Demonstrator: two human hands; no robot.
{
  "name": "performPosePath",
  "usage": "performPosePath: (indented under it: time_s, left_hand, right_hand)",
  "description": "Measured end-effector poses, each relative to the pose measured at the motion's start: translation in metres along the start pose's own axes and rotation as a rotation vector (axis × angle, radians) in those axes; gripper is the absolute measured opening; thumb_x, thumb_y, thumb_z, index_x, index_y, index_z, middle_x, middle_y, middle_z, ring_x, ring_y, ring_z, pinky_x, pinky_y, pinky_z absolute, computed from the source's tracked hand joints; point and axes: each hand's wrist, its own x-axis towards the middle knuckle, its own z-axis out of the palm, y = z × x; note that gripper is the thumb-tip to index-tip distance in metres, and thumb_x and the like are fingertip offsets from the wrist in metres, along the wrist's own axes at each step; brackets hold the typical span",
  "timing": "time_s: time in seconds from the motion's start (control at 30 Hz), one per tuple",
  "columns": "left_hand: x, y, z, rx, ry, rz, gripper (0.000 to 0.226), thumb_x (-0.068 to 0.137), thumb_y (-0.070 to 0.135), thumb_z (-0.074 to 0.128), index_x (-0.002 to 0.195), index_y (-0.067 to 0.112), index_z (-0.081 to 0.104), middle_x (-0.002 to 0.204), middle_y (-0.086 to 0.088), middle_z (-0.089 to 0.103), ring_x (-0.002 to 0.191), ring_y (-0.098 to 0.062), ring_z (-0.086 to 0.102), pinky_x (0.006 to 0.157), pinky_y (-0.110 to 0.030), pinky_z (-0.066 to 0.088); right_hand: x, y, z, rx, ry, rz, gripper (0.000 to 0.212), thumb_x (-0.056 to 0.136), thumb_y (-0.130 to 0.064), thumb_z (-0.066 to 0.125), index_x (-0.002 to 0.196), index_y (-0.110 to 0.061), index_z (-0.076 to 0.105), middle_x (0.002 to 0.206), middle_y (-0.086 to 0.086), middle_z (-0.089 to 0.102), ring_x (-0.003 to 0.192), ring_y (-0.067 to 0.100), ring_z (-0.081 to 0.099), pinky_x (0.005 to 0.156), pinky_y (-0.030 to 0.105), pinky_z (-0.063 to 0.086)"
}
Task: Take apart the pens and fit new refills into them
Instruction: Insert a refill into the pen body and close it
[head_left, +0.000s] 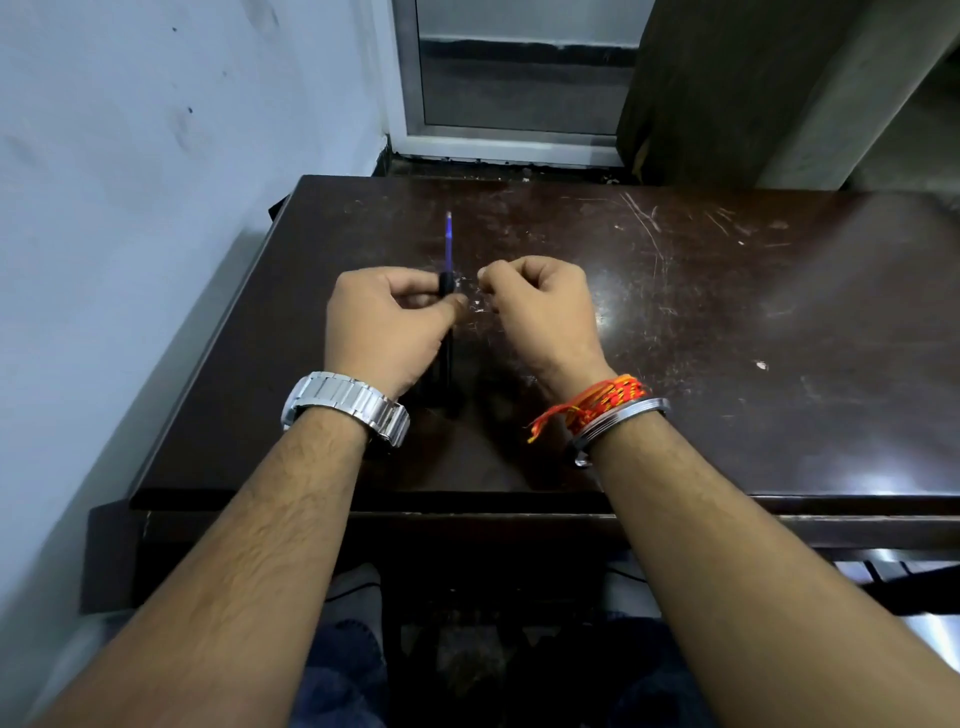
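My left hand (387, 322) grips a black pen barrel (445, 285) near its top end. A thin blue refill (448, 236) sticks out of that barrel and points away from me. More dark pen parts (441, 374) lie on the table just under and behind my left hand; I cannot tell them apart. My right hand (540, 306) is a few centimetres to the right with its fingers curled closed, thumb pressed to forefinger. Whether something small sits between those fingertips is hidden.
A dark, scratched wooden table (727, 322) runs wide to the right. A pale wall (130, 182) stands close on the left, and a metal-framed door or window (514, 78) lies beyond the far edge. A watch is on my left wrist, threads and a bangle on my right.
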Motion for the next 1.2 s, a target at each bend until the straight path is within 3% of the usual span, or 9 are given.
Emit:
performPosePath:
  time_s: [0.13, 0.27, 0.33, 0.47, 0.7, 0.83, 0.97, 1.13, 1.2]
  left_hand:
    - [0.012, 0.001, -0.019, -0.035, 0.185, -0.001, 0.01, 0.066, 0.03, 0.084, 0.064, 0.035, 0.075, 0.06, 0.011, 0.072, 0.067, -0.016, 0.075, 0.074, -0.044, 0.064]
    - [0.018, -0.003, -0.033, -0.032, 0.303, 0.025, 0.012, 0.069, 0.027, 0.081, 0.065, 0.034, 0.071, 0.053, 0.018, 0.068, 0.061, -0.011, 0.074, 0.067, -0.031, 0.063]
    - [0.018, -0.003, -0.032, -0.021, 0.332, 0.045, 0.014, 0.07, 0.026, 0.08, 0.065, 0.035, 0.07, 0.052, 0.019, 0.066, 0.062, -0.01, 0.074, 0.062, -0.023, 0.057]
    - [0.017, -0.003, -0.028, -0.001, 0.342, 0.074, 0.015, 0.073, 0.024, 0.079, 0.068, 0.035, 0.07, 0.062, 0.015, 0.068, 0.067, -0.013, 0.074, 0.068, -0.025, 0.058]
    - [0.016, -0.004, -0.028, 0.001, 0.349, 0.074, 0.017, 0.073, 0.026, 0.079, 0.065, 0.037, 0.069, 0.055, 0.018, 0.065, 0.063, -0.009, 0.073, 0.06, -0.017, 0.053]
    - [0.016, -0.003, -0.027, 0.001, 0.351, 0.069, 0.018, 0.072, 0.025, 0.079, 0.064, 0.037, 0.068, 0.056, 0.017, 0.064, 0.064, -0.013, 0.074, 0.065, -0.024, 0.058]
    - [0.015, -0.002, -0.025, 0.025, 0.349, 0.071, 0.016, 0.071, 0.028, 0.079, 0.063, 0.038, 0.069, 0.055, 0.019, 0.064, 0.062, -0.008, 0.071, 0.066, -0.022, 0.057]
    - [0.013, 0.0, -0.024, 0.026, 0.315, 0.054, 0.014, 0.071, 0.028, 0.079, 0.065, 0.037, 0.07, 0.059, 0.016, 0.067, 0.064, -0.01, 0.071, 0.07, -0.029, 0.061]
    - [0.013, 0.0, -0.022, 0.025, 0.296, 0.049, 0.013, 0.071, 0.028, 0.079, 0.065, 0.037, 0.071, 0.059, 0.015, 0.068, 0.066, -0.014, 0.074, 0.071, -0.034, 0.062]
  right_hand:
    - [-0.009, 0.001, 0.004, -0.251, -0.076, -0.13, 0.017, 0.083, -0.024, 0.064, 0.072, -0.014, 0.072, 0.057, -0.011, 0.065, 0.059, 0.002, 0.058, 0.072, 0.022, 0.044]
    - [-0.024, -0.002, 0.017, -0.504, -0.316, -0.228, 0.016, 0.085, -0.022, 0.063, 0.091, -0.014, 0.076, 0.09, 0.005, 0.075, 0.09, 0.024, 0.069, 0.084, 0.033, 0.055]
    - [-0.031, -0.002, 0.025, -0.603, -0.398, -0.298, 0.02, 0.088, -0.025, 0.061, 0.099, -0.016, 0.075, 0.1, 0.009, 0.07, 0.1, 0.03, 0.065, 0.087, 0.04, 0.054]
    - [-0.04, 0.0, 0.036, -0.703, -0.427, -0.366, 0.031, 0.095, -0.035, 0.055, 0.12, -0.021, 0.069, 0.114, 0.008, 0.054, 0.113, 0.032, 0.052, 0.09, 0.046, 0.052]
    - [-0.042, -0.001, 0.04, -0.716, -0.294, -0.412, 0.029, 0.094, -0.037, 0.059, 0.107, -0.015, 0.073, 0.111, 0.008, 0.053, 0.109, 0.03, 0.053, 0.086, 0.042, 0.053]
    - [-0.046, -0.002, 0.041, -0.715, -0.292, -0.45, 0.027, 0.092, -0.036, 0.063, 0.105, -0.016, 0.074, 0.108, 0.006, 0.052, 0.107, 0.027, 0.052, 0.08, 0.039, 0.053]
    - [-0.046, -0.001, 0.041, -0.778, -0.291, -0.456, 0.027, 0.093, -0.035, 0.061, 0.107, -0.016, 0.075, 0.111, 0.005, 0.053, 0.11, 0.026, 0.052, 0.079, 0.036, 0.052]
    - [-0.048, -0.002, 0.044, -0.807, -0.25, -0.486, 0.026, 0.091, -0.026, 0.06, 0.099, -0.006, 0.072, 0.107, 0.008, 0.054, 0.106, 0.029, 0.053, 0.069, 0.035, 0.043]
    - [-0.049, -0.002, 0.045, -0.797, -0.25, -0.502, 0.023, 0.09, -0.022, 0.06, 0.095, -0.001, 0.07, 0.105, 0.011, 0.054, 0.104, 0.032, 0.054, 0.07, 0.038, 0.047]
